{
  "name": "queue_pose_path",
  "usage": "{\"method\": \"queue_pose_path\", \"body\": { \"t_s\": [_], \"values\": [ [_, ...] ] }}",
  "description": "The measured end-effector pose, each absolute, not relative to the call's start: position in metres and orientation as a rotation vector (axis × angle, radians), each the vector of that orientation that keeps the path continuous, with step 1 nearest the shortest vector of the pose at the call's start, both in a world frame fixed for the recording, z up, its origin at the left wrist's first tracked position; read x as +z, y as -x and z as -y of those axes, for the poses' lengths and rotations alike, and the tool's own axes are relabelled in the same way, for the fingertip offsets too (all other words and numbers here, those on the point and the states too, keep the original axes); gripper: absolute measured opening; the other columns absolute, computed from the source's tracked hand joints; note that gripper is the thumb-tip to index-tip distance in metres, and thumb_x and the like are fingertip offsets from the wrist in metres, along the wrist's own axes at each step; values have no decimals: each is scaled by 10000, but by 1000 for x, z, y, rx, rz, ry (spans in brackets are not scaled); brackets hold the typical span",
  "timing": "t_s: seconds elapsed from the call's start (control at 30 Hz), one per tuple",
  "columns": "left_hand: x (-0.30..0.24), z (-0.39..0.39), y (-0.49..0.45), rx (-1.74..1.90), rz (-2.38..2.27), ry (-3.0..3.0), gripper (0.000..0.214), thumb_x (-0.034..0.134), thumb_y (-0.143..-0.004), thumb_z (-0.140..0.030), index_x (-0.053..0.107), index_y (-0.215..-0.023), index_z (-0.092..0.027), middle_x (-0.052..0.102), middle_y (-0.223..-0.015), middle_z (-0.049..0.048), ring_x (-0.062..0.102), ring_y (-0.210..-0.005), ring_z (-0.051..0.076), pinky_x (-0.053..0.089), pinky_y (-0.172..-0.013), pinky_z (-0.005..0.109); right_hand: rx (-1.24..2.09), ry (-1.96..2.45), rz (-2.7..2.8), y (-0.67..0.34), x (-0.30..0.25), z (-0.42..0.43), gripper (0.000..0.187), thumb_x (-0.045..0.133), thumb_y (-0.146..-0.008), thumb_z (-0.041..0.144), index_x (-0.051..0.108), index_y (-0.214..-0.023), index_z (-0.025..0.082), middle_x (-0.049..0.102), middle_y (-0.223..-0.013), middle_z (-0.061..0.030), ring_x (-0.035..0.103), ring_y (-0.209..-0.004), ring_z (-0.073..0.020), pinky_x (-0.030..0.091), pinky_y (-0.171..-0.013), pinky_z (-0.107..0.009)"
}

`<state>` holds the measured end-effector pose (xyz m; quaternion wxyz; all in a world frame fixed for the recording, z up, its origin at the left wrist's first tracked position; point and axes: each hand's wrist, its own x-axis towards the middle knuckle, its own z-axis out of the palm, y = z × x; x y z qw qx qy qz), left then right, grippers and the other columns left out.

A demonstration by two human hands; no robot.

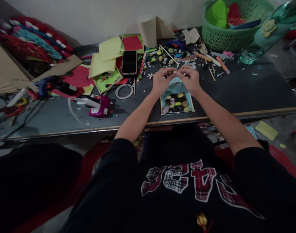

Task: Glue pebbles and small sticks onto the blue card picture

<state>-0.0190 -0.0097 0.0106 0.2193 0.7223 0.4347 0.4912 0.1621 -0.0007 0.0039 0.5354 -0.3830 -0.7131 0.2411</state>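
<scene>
My left hand and my right hand meet above the far end of a small framed blue panel. Both sets of fingertips are pinched around a small pale pebble. On the near half of the panel lie several pebbles in black, yellow, green, brown and lilac. Its far part is bluish and partly covered by my hands. Beyond my fingers is a pile of loose pebbles mixed with sticks and scraps.
Left of my hands lie a roll of clear line, a phone and a purple device with a tube. Yellow cards are stacked behind. A green basket and a tilted bottle stand at right. Glue guns lie left.
</scene>
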Motion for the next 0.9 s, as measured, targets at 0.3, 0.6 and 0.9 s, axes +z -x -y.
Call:
{"method": "queue_pose_path", "body": {
  "t_s": [0.3,0.6,0.9],
  "values": [
    [2,9,21,1499,-1180,-2003,480,659,-846,-646,758,-1103,-253,732,-983,70,703,-937,196,570,-869,294,481,926,1691,-160,1,3,600,563,-828,785,763,-913,226,685,-991,-56,657,-943,-195,542,-848,-365],
    [7,19,20,1492,-1258,-1974,432,726,-809,-611,784,-1016,-237,746,-916,54,692,-946,206,550,-914,314,361,999,1692,-157,7,15,514,614,-840,724,788,-894,243,707,-942,-53,665,-963,-232,529,-945,-427],
    [9,23,17,1466,-1219,-1934,367,706,-857,-565,796,-1019,-247,764,-946,58,693,-1005,214,544,-896,305,336,1108,1696,-157,2,15,489,596,-870,701,782,-970,260,687,-1018,-57,653,-1060,-262,496,-1040,-496]
  ]
}}
